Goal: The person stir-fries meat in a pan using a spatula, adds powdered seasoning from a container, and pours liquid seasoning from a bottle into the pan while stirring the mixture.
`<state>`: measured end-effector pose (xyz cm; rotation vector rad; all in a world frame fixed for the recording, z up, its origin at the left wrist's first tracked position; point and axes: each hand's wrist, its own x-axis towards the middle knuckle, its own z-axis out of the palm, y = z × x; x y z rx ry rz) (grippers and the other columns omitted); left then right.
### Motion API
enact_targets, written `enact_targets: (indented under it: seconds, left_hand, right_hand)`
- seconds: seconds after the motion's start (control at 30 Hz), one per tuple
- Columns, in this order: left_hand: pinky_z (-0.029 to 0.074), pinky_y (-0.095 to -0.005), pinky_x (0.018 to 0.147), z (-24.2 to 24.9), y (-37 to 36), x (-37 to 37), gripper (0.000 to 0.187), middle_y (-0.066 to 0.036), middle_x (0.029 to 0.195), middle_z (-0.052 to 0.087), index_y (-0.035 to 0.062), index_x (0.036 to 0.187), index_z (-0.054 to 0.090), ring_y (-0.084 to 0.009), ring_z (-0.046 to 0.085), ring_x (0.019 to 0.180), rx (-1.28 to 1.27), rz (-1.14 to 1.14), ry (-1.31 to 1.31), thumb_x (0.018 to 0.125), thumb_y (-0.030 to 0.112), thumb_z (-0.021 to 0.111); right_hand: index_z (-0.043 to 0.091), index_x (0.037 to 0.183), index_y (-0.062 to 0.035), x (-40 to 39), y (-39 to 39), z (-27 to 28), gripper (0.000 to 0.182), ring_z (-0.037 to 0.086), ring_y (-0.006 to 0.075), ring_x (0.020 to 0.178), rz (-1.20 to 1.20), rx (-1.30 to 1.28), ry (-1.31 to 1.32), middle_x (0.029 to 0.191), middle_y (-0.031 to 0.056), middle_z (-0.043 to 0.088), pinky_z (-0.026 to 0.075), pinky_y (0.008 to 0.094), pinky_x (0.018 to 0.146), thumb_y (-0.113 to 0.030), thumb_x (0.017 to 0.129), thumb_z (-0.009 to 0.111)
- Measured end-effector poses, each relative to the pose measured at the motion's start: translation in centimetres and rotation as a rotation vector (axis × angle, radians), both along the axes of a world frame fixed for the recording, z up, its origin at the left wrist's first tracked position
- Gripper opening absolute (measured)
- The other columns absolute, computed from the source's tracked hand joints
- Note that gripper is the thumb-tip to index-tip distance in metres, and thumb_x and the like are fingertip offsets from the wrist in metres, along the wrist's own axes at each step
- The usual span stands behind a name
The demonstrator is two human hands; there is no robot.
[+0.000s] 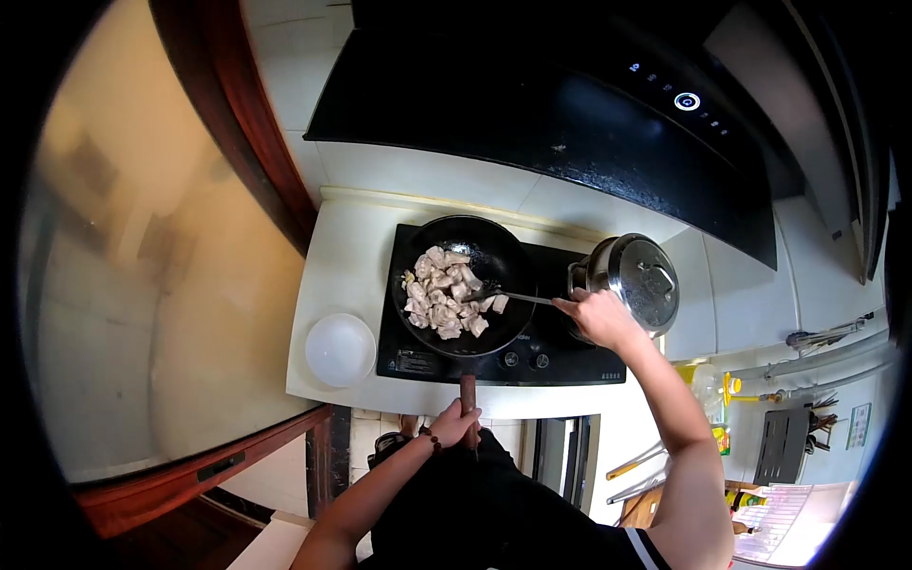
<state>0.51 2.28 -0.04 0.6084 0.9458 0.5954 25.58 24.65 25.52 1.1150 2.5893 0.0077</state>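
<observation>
A black wok [508,328] rests on the left burner of the black gas stove [598,366]. Pale chunks of meat [439,290] fill the left and middle of the wok. My left hand [454,424] is wrapped round the wok's wooden handle [468,391], near the counter's front edge. From the right, my right hand [598,318] grips the spatula [522,297] by its shaft. The spatula's dark blade is among the meat, partly covered by it. Just behind my right hand stands a steel pot with a glass lid [648,275], on the right burner.
A white bowl [340,351] sits on the counter left of the stove. Above hangs a black range hood [541,114]. An oil bottle with a yellow cap [705,385] and a knife rack [784,446] are at the right. A wood-framed glass door [142,285] borders the left.
</observation>
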Motion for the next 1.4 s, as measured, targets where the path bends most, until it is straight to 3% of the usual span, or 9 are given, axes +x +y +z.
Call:
enact_targets:
  seconds: [0.27, 0.4, 0.47, 0.53, 0.77, 0.9, 0.97, 1.07, 1.4]
  left_hand:
    - [0.062, -0.0401, 0.063, -0.8, 0.2, -0.1, 0.034, -0.013, 0.091, 0.065, 0.0004, 0.116, 0.041, -0.0275, 0.072, 0.070, 0.014, -0.036, -0.022, 0.107, 0.028, 0.058]
    - [0.062, -0.0402, 0.064, -0.2, 0.0, -0.3, 0.033, -0.013, 0.091, 0.064, 0.0007, 0.115, 0.041, -0.0270, 0.072, 0.071, 0.000, -0.013, -0.015, 0.107, 0.028, 0.058]
    - [0.062, -0.0402, 0.065, -0.2, 0.1, -0.2, 0.033, -0.013, 0.091, 0.064, 0.0012, 0.116, 0.042, -0.0264, 0.072, 0.072, 0.008, -0.024, -0.040, 0.106, 0.028, 0.058]
    - [0.062, -0.0401, 0.066, -0.2, 0.2, -0.3, 0.033, -0.013, 0.090, 0.064, 0.0013, 0.116, 0.042, -0.0264, 0.072, 0.072, 0.003, -0.023, -0.039, 0.107, 0.028, 0.058]
    - [0.062, -0.0400, 0.067, 0.6, 0.3, -0.3, 0.029, -0.013, 0.091, 0.065, 0.0009, 0.116, 0.044, -0.0265, 0.072, 0.073, -0.016, -0.023, -0.023, 0.107, 0.025, 0.057]
    - [0.061, -0.0382, 0.067, -0.7, 0.4, -0.6, 0.038, -0.014, 0.093, 0.068, -0.0015, 0.122, 0.045, -0.0255, 0.072, 0.074, -0.011, -0.038, -0.027, 0.106, 0.029, 0.060]
    - [0.061, -0.0363, 0.067, -2.4, 0.2, -1.0, 0.052, -0.015, 0.096, 0.070, -0.0039, 0.130, 0.045, -0.0236, 0.071, 0.075, 0.248, -0.155, 0.336, 0.103, 0.036, 0.064]
    - [0.059, -0.0336, 0.064, 0.2, 0.3, -2.0, 0.063, -0.016, 0.098, 0.071, -0.0043, 0.136, 0.043, -0.0218, 0.071, 0.075, 0.121, -0.103, 0.268, 0.101, 0.043, 0.066]
    - [0.053, -0.0317, 0.057, -0.5, 0.5, -1.9, 0.052, -0.014, 0.090, 0.071, -0.0019, 0.123, 0.047, -0.0177, 0.067, 0.065, 0.234, -0.109, 0.275, 0.101, 0.043, 0.064]
  right_hand:
    - [0.070, 0.133, -0.0224, -0.5, -4.4, 2.8, 0.039, 0.070, 0.0242, 0.068, 0.098, 0.023, -0.127, 0.094, 0.0106, 0.065, 0.054, 0.0376, 0.057, -0.018, 0.096, 0.056]
    - [0.069, 0.132, -0.0216, -1.8, -4.8, -2.6, 0.040, 0.070, 0.0252, 0.069, 0.060, 0.101, -0.069, 0.093, 0.0120, 0.065, 0.053, 0.0380, 0.055, -0.016, 0.094, 0.058]
    - [0.074, 0.119, -0.0175, -2.0, -3.7, -4.3, 0.028, 0.071, 0.0272, 0.068, -0.036, 0.207, 0.021, 0.090, 0.0131, 0.066, 0.054, 0.0407, 0.055, -0.019, 0.097, 0.057]
    - [0.075, 0.088, -0.0073, -2.1, -1.1, -4.2, 0.033, 0.070, 0.0326, 0.065, -0.156, 0.305, 0.075, 0.083, 0.0168, 0.068, 0.055, 0.0436, 0.056, -0.027, 0.104, 0.054]
    - [0.076, 0.094, -0.0076, -7.0, 1.5, -0.5, 0.027, 0.073, 0.0316, 0.071, -0.106, 0.274, 0.053, 0.090, 0.0168, 0.068, 0.056, 0.0432, 0.060, -0.024, 0.102, 0.056]
    - [0.071, 0.124, -0.0129, -10.7, 1.9, -4.3, 0.032, 0.072, 0.0263, 0.069, 0.106, 0.218, 0.028, 0.097, 0.0147, 0.069, 0.056, 0.0402, 0.058, -0.018, 0.095, 0.058]
    - [0.061, 0.143, -0.0160, -9.8, 0.1, -3.6, 0.050, 0.070, 0.0250, 0.066, 0.162, 0.178, 0.012, 0.097, 0.0137, 0.068, 0.054, 0.0387, 0.056, -0.016, 0.092, 0.059]
    - [0.061, 0.143, -0.0162, -6.4, -2.0, -0.7, 0.050, 0.069, 0.0249, 0.065, 0.140, 0.107, -0.026, 0.093, 0.0124, 0.066, 0.054, 0.0383, 0.057, -0.014, 0.093, 0.058]
    - [0.068, 0.133, -0.0131, -3.0, -5.5, 5.3, 0.040, 0.070, 0.0281, 0.072, -0.024, 0.018, -0.157, 0.095, 0.0135, 0.067, 0.054, 0.0400, 0.061, -0.016, 0.095, 0.057]
